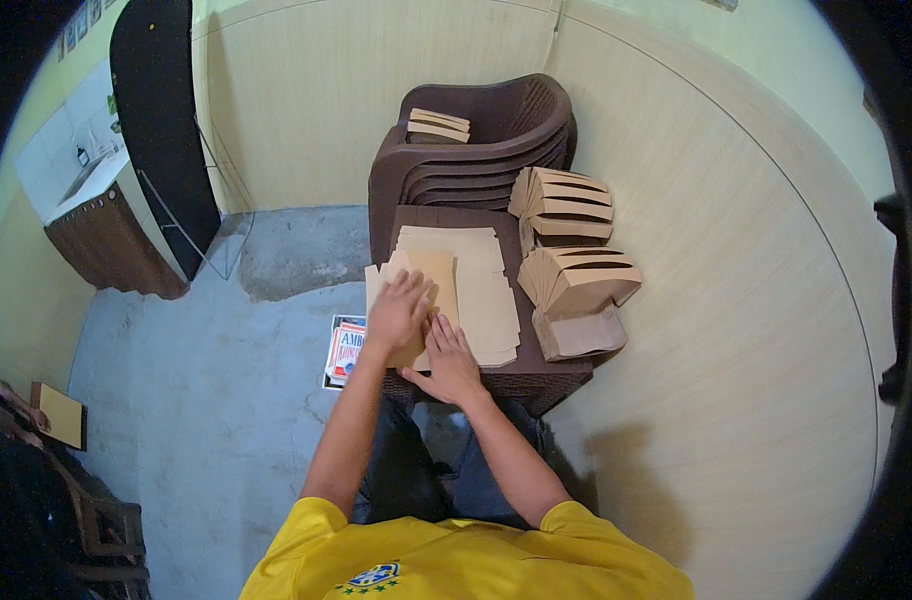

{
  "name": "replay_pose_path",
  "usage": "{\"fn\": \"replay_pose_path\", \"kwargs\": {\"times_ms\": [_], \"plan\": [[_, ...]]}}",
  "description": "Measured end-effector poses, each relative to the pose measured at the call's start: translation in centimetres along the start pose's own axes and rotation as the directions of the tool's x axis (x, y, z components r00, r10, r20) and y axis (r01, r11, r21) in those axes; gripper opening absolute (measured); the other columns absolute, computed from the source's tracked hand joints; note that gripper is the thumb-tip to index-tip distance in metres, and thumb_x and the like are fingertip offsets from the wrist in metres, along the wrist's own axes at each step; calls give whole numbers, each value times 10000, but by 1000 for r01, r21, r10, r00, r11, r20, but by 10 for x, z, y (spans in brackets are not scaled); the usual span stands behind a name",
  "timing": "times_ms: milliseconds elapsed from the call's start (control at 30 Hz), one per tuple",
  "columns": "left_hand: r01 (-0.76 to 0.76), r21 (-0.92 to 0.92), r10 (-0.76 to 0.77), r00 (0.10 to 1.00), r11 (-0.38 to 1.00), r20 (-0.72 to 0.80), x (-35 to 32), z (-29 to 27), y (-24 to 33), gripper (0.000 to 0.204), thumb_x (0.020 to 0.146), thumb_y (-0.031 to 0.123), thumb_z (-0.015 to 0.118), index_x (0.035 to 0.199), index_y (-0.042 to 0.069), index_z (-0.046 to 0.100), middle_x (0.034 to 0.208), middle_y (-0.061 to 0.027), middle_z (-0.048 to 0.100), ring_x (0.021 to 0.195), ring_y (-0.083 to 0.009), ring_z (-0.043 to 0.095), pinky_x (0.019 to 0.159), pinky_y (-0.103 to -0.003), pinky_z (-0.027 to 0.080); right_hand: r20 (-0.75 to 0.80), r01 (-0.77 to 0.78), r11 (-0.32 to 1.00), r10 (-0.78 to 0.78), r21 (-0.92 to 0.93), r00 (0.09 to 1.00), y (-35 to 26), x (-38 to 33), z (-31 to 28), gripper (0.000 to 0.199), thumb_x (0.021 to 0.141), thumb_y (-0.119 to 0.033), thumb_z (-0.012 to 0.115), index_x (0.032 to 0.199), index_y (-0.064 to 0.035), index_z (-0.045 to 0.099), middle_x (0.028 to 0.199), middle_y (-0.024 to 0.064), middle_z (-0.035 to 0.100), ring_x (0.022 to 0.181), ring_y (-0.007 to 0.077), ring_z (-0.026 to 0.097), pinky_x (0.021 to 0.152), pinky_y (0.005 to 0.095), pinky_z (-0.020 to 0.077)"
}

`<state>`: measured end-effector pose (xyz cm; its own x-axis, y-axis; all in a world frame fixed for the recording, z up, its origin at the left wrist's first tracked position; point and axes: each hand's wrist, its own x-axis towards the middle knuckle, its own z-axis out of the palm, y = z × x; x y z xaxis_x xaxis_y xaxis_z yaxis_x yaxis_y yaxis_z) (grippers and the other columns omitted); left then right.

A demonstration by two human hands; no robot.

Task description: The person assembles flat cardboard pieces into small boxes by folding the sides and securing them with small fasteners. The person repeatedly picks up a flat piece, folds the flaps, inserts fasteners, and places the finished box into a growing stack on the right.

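1. Brown kraft paper sheet (431, 290), partly folded, lies on the near left part of a dark brown stool top (536, 368), over a stack of flat paper blanks (481, 285).
2. Left hand (398, 310): palm down, fingers together and flat, pressing on the folded sheet; nothing clamped.
3. Right hand (448, 365): just near of the left, fingers spread, flat on the sheet's near edge; it grips nothing either.
4. Right of the blanks: finished paper bags (581, 280) leaning in a bundle, with another bundle (564, 203) just beyond.
5. Far side: stacked dark plastic chairs (476, 160), a few folded bags (438, 126) on the seat.
6. Left of the stool, on the grey concrete floor (206, 400): a printed red-and-white booklet (344, 350), partly hidden by the left forearm.
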<state>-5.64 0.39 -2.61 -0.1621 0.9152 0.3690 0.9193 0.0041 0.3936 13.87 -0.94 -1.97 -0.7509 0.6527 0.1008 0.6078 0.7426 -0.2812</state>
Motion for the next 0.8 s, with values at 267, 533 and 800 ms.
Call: {"fn": "replay_pose_path", "kwargs": {"times_ms": [267,533,800], "plan": [[25,117,-38,993,993,111,-7,25,16,494,1122,345,472,1602,251,535,1723,-52,423,1620,-320,323,1326,-545,237,18,-178,983,179,-40,984,-6,-63,-16,1207,972,-856,429,1676,101,214,1781,254,198,1676,350,134,1339,588,91],[-53,106,37,989,993,142,-7,27,8,518,1117,297,459,1625,203,500,1734,-69,404,1625,-363,299,1323,-566,228,74,-273,960,278,-66,958,20,31,-13,1204,968,-898,318,1700,51,203,1802,189,189,1684,305,126,1326,630,47],[31,101,-46,987,994,157,-5,21,16,503,1100,307,496,1588,199,559,1723,-51,421,1625,-330,308,1336,-542,213,270,-349,932,314,94,910,66,125,-42,1142,1000,-859,286,1721,15,139,1822,141,125,1689,285,85,1339,604,48]]}}
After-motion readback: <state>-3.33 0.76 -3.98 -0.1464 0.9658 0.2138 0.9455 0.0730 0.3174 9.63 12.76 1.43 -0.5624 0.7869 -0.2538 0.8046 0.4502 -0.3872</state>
